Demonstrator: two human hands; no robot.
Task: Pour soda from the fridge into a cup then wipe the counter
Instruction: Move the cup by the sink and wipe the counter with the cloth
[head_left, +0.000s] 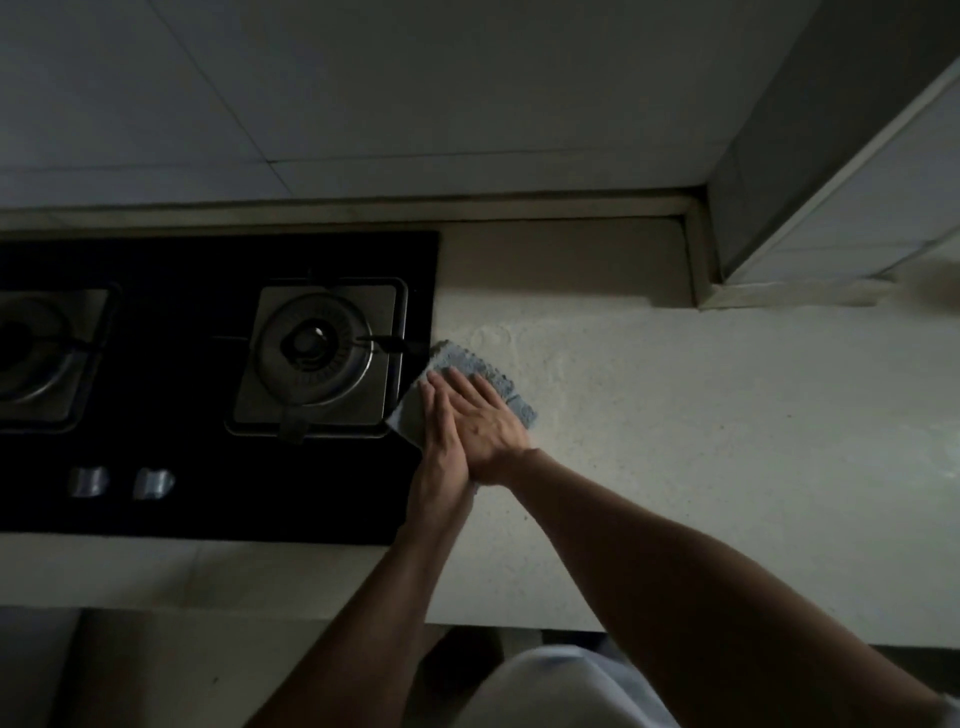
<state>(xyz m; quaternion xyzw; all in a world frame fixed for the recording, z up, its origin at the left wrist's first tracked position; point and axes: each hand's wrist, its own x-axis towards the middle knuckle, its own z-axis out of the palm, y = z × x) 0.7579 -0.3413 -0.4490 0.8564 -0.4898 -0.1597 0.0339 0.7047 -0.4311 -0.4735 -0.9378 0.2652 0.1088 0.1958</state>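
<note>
A blue-grey cloth (470, 366) lies flat on the pale counter (675, 426), right at the right edge of the black hob (171, 384). My left hand (439, 447) and my right hand (483, 421) both press down on the cloth with flat, extended fingers, the right hand partly over the left. The cloth's near part is hidden under my hands. A faint damp smear (498, 332) shows on the counter just beyond the cloth. No cup and no soda are in view.
The hob carries a burner (314, 345) close to the cloth, a second burner (31, 353) at far left and two knobs (122, 482). A raised ledge (571, 210) and tiled wall bound the back. A boxed column (795, 197) juts in at the right.
</note>
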